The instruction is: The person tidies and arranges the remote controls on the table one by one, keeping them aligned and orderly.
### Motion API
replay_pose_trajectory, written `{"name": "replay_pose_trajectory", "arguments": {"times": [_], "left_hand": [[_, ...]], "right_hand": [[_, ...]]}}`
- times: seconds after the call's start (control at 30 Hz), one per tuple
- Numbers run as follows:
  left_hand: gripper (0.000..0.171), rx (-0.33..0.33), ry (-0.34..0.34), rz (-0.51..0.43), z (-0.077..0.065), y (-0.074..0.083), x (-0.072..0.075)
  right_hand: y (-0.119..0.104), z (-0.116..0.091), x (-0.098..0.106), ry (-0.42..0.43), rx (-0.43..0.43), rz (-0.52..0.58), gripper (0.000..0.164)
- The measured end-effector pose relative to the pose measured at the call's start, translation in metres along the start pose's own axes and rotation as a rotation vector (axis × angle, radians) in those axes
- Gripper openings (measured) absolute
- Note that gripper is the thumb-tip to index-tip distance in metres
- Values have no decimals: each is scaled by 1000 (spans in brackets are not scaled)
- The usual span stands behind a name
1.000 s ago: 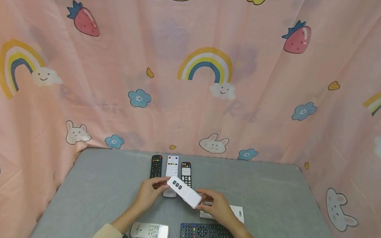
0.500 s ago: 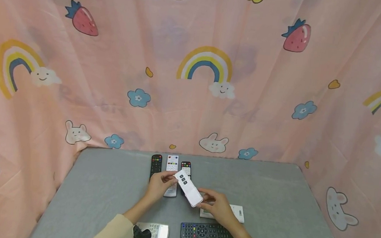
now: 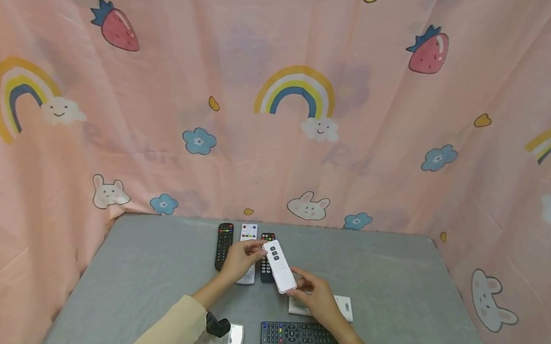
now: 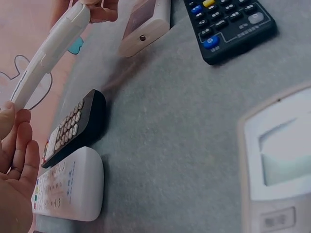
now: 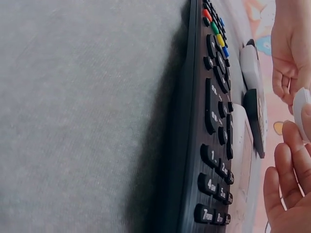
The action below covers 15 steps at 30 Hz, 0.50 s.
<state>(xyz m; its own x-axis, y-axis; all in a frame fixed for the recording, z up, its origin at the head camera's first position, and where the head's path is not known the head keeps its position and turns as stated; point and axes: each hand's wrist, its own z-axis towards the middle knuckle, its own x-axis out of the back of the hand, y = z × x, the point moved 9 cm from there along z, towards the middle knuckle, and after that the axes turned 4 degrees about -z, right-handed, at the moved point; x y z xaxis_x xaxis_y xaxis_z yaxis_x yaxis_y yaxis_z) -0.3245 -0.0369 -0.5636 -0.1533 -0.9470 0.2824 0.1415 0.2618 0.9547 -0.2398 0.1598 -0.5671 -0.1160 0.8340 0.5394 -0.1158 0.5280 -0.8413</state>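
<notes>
A slim white remote control [image 3: 279, 266] with three dark buttons is held tilted above the table between both hands. My left hand [image 3: 241, 259] pinches its far upper end. At its near lower end, my right hand [image 3: 315, 296] grips it between thumb and fingers. In the left wrist view the white remote [image 4: 51, 53] shows its narrow side, with the left hand [image 4: 17, 165] at the lower end. Part of the right hand [image 5: 294, 189] appears at the right edge of the right wrist view. Beneath the held remote lies a small black remote [image 3: 266, 272], partly covered.
Behind the left hand lie a black remote [image 3: 224, 245] and a longer white remote [image 3: 249, 231]. A white device with a screen [image 3: 344, 308] sits under the right hand. Nearer are a large black remote [image 3: 296, 334] and a pale remote with a display [image 3: 236, 337], partly hidden by the left sleeve.
The left hand has moved right and away from the body, turning the held white remote from slanted to steeper. The right hand keeps its grip and has shifted only slightly.
</notes>
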Motion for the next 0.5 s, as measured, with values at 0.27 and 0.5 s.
{"name": "replay_pose_trajectory", "arguments": {"times": [0.27, 0.5], "left_hand": [[32, -3, -23, -8, 9, 3, -10], [33, -3, -31, 22, 20, 6, -18]], "right_hand": [[13, 5, 3, 6, -124, 43, 62], [19, 10, 8, 26, -160, 53, 60]]}}
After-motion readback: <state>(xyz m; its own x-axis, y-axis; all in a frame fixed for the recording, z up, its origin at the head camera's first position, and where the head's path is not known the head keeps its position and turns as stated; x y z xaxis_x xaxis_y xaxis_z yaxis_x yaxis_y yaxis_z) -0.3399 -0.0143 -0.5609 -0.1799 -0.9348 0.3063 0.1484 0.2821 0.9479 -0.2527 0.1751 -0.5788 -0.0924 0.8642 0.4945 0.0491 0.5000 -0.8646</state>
